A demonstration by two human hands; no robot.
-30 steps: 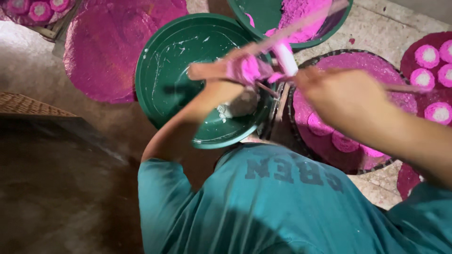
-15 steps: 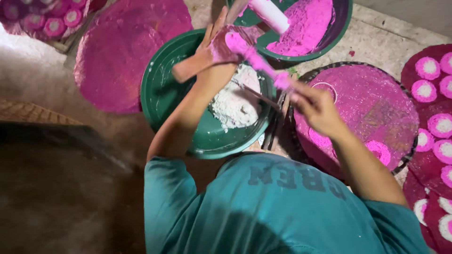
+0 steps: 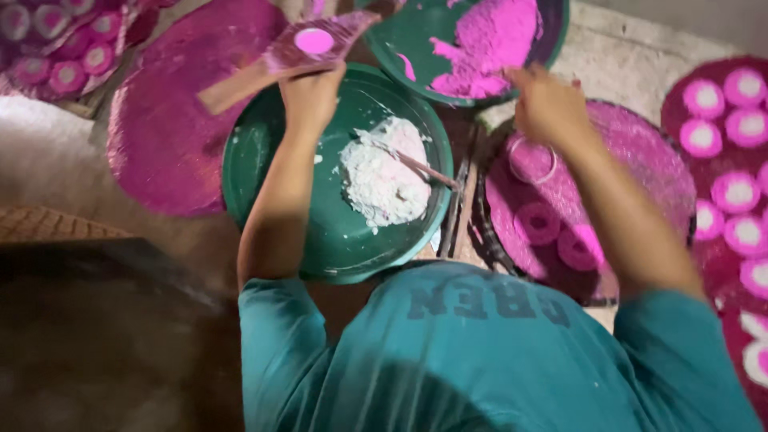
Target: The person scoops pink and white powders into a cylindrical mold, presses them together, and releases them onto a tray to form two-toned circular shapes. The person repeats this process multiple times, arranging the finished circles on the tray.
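A person in a teal shirt bent over the work, seen from above. On the floor to the left lay a big pink disc. Before the person sat a green basin with a heap of white powder and a thin stick resting in it. A second green basin above it held pink powder. To the right stood a round tray, dusted pink, bearing a few pink cakes and one bare ring mark. Further trays of finished cakes, pink with white centres, showed at the right edge and in the top left corner.

The left hand was closed round the handle of a wooden paddle, held over the white basin; the paddle carried a round pink patch on its blade. The right hand hovered between the pink basin and the tray, fingers curled; whether it gripped anything I could not tell, as it was blurred.

Judging by the layout, many cakes were already made, yet the near tray had room left and both powders remained in good supply, so the work looked well along but unfinished.
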